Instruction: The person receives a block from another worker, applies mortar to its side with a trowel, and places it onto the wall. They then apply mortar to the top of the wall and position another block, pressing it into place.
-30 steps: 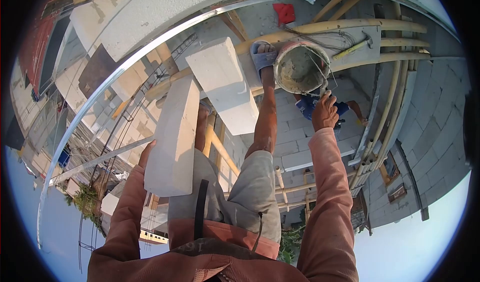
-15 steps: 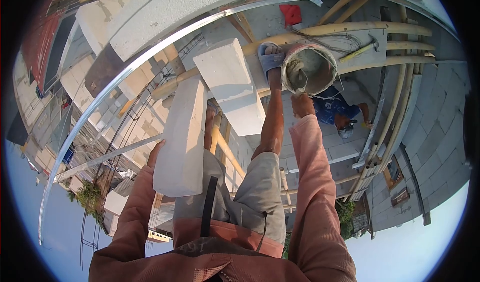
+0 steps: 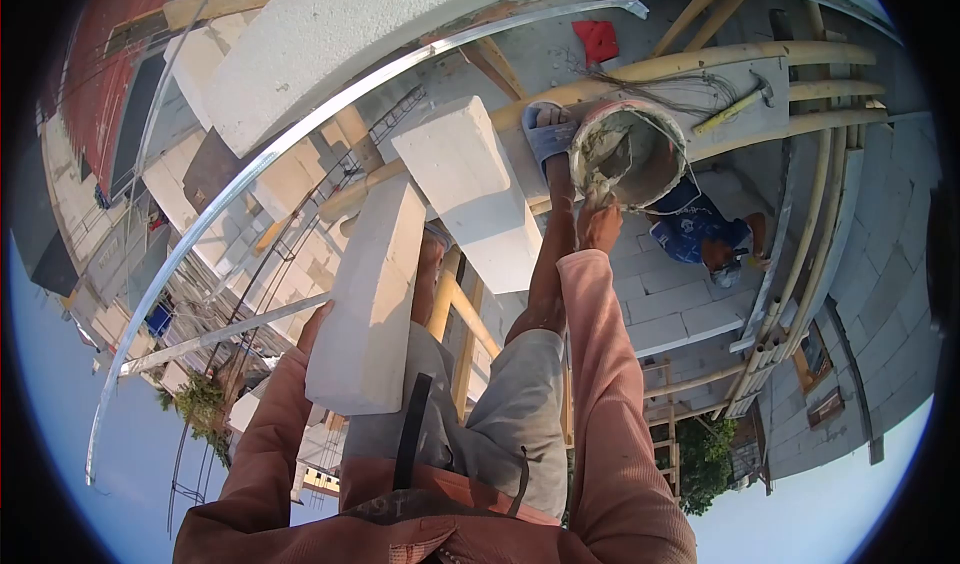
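My left hand (image 3: 315, 326) is against the left side of a long pale lightweight block (image 3: 365, 299), holding it over my lap; most of the fingers are hidden behind it. A second pale block (image 3: 470, 184) lies just beyond, its end close to the first. My right hand (image 3: 600, 226) is closed round a trowel (image 3: 600, 188) smeared with wet grey mortar, at the near rim of a bucket (image 3: 682, 159). Mortar (image 3: 607, 144) clings inside the bucket. My sandalled foot (image 3: 552, 129) stands just left of the bucket.
A hammer with a yellow handle (image 3: 728, 112) and loose wire (image 3: 655, 89) lie on a board beyond the bucket. Bamboo poles (image 3: 740, 59) run across. A red cloth (image 3: 596, 41) lies farther off. Below at the right is another person in a blue shirt (image 3: 690, 229). A long metal strip (image 3: 270, 154) arcs across the left.
My right hand has moved slightly left and back from the bucket, bringing the mortar-covered trowel to the rim. My left hand stays on the block. The whole view has shifted slightly.
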Demonstrator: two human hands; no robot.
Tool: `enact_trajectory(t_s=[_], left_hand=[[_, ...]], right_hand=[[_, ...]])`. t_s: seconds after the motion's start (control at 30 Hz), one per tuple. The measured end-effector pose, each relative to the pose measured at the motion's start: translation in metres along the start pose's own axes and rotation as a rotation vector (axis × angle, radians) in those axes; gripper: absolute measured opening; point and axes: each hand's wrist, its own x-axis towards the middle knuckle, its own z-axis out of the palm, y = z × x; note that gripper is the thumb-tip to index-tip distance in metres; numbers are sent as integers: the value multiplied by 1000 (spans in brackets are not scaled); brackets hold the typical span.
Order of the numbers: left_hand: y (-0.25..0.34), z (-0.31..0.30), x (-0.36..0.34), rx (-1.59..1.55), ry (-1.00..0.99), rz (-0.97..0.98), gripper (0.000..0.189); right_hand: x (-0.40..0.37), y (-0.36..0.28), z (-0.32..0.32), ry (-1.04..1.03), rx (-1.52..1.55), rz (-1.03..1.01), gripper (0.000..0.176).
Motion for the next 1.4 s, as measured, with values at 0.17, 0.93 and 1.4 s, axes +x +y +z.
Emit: enact_trajectory(t_s=[0.17,0.93,1.4], left_hand=[[0,-1,2,-37,-31,-35,49],[3,-35,20,102,2,-73,56],[0,-29,13,22,-39,-87,53]], right_hand=[[-17,-48,-50,-109,95,-72,55],[-54,93,-45,-496,746,206,37],[-38,69,-101,-652,886,258,40]])
